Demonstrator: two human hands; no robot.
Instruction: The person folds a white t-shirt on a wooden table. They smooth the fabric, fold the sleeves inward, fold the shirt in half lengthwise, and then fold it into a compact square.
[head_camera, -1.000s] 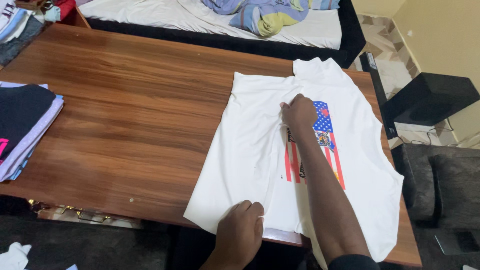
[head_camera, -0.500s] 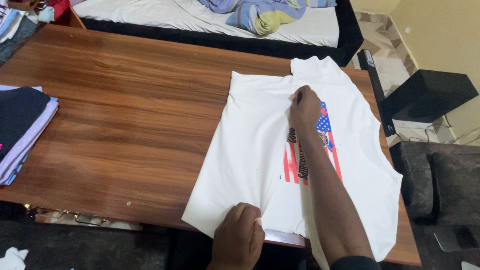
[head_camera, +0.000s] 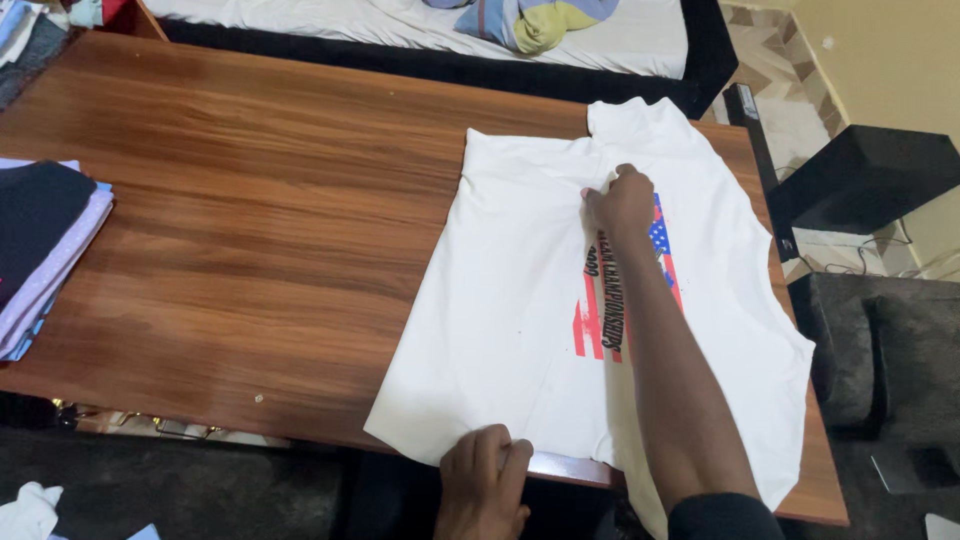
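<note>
A white T-shirt (head_camera: 500, 290) with a red, white and blue flag print (head_camera: 625, 290) lies on the right half of a brown wooden table (head_camera: 240, 220). Its left side is folded over toward the middle. My right hand (head_camera: 622, 198) reaches across the shirt and pinches the folded edge near the collar end. My left hand (head_camera: 485, 480) grips the same fold at the bottom hem, at the table's near edge. The shirt's right side and one sleeve hang past the table edge.
A stack of folded clothes (head_camera: 40, 250), dark on top of lilac, sits at the table's left edge. A bed (head_camera: 420, 25) with a crumpled striped blanket (head_camera: 530, 18) lies beyond. A black box (head_camera: 865, 180) and a dark sofa (head_camera: 890, 350) stand to the right.
My right hand has slid farther up the shirt toward the collar, drawing the fold along and uncovering more of the print. My left hand has moved slightly toward me at the hem.
</note>
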